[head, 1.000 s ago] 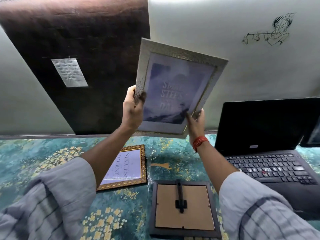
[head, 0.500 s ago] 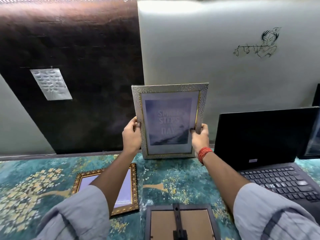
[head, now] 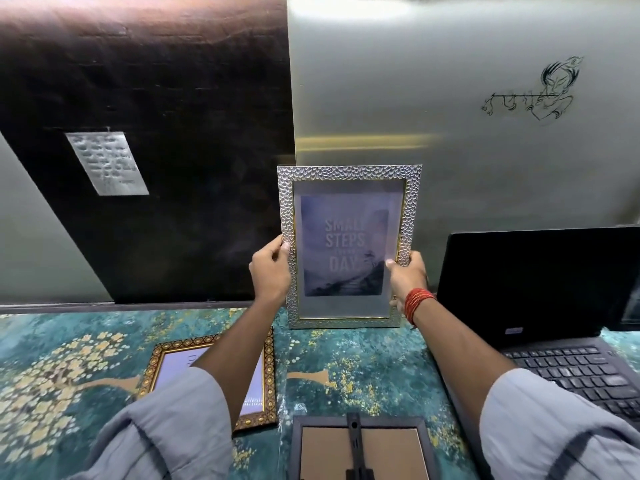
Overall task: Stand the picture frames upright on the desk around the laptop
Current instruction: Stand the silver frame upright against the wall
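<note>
A silver hammered frame [head: 348, 174] with a "Small steps" print stands upright near the wall, its lower edge touching the desk, left of the open black laptop [head: 540, 282]. My left hand [head: 270, 268] grips its left edge and my right hand [head: 407, 271] its right edge. A gold-patterned frame [head: 268, 372] lies flat, face up, partly hidden under my left forearm. A dark frame [head: 360, 448] lies face down at the front, its cardboard back and stand showing.
The desk [head: 363, 362] has a teal floral cover. Behind it stands a wall with a dark panel [head: 156, 133] and a pale panel [head: 450, 98] bearing a line drawing. Another dark screen edge [head: 628, 306] shows far right.
The silver frame came down from a tilted position in the air, was turned straight, and now rests upright on the desk against the wall. Both hands stayed on its edges.
</note>
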